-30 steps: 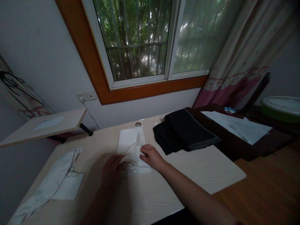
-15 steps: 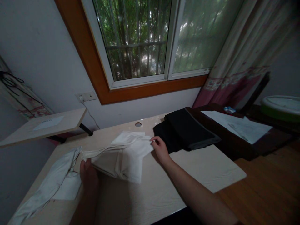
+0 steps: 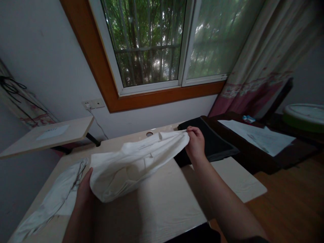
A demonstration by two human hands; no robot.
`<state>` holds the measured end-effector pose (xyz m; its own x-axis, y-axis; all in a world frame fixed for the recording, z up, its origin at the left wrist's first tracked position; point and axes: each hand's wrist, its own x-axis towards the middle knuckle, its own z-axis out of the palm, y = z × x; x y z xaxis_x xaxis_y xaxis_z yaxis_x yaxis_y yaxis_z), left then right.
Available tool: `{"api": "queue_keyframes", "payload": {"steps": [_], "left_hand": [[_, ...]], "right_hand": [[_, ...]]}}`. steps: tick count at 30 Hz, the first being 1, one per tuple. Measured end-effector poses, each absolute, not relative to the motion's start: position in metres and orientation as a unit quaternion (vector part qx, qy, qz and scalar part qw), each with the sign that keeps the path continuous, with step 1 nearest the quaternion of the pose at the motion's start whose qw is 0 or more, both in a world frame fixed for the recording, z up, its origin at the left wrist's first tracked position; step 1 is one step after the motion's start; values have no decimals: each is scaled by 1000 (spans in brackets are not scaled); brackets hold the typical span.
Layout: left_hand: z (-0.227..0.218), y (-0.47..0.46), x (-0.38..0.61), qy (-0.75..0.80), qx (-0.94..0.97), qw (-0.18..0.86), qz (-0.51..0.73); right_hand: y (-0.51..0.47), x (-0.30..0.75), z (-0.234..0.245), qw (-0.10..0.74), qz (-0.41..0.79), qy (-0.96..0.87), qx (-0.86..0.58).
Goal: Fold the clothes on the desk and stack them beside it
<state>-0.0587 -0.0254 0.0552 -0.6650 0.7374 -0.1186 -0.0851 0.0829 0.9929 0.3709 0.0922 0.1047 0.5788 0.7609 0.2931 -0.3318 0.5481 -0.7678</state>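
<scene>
**Open Wide, End to End**

A person's right hand (image 3: 196, 143) is pinching one end of a white cloth (image 3: 139, 157), while the left hand (image 3: 84, 187) is gripping the other, fingers mostly hidden. The creased cloth is sagging over a table (image 3: 172, 202). Work is seemingly running midway: lifting and spreading look done, setting down is apparently remaining. Pale fabric (image 3: 57, 192) is lying at left, black fabric (image 3: 215, 145) at right.

Black cloth (image 3: 217, 143) is partly hidden by right hand (image 3: 196, 143) and white cloth (image 3: 148, 153). Green container (image 3: 307, 118) is cut off at right. Print on right paper (image 3: 255, 135) cannot be read.
</scene>
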Motion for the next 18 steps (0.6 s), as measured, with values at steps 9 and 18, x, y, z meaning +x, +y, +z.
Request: {"api": "queue_keyframes", "payload": {"steps": [9,18], "left_hand": [[33,-18,-79,724,395,67,562],[36,-23,-49,484,815,-99,302]], "right_hand": [[85,370,91,627,71,-553,-544],[57,307,65,340,215,-866,-296]]}}
